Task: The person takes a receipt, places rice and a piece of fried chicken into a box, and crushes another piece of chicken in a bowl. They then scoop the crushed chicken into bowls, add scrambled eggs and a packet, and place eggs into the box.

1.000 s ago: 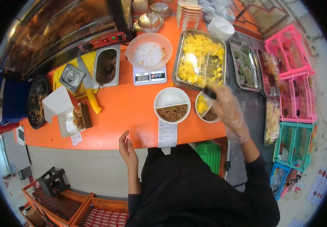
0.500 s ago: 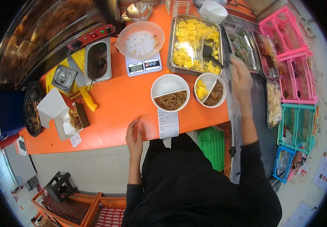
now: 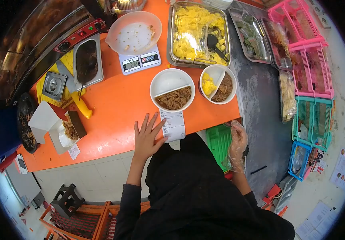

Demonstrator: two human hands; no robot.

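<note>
My left hand (image 3: 147,137) lies with fingers spread on the orange counter, its fingertips at the left edge of a printed receipt (image 3: 173,129). A round white two-part bowl (image 3: 170,80) with shredded brown meat in one half stands just above the receipt. To its right, a second bowl (image 3: 209,71) holds yellow scrambled egg and brown meat on either side of a divider. In a clear plastic glove, my right hand (image 3: 237,146) hovers by the counter's front edge, fingers loosely bent, with nothing visible in it. Below it is a green crate (image 3: 217,145).
A lidded tray of egg (image 3: 196,32) with a black spoon stands behind the bowls. Left of it are a digital scale (image 3: 140,62) bearing a plastic bowl, a metal meat pan (image 3: 88,64), a yellow-handled knife (image 3: 82,106) and an open food box (image 3: 62,130). Pink baskets (image 3: 311,72) line the right.
My right hand has come down from beside the egg tray to the counter's front edge. My left hand has moved up onto the counter with fingers spread. The view has shifted slightly.
</note>
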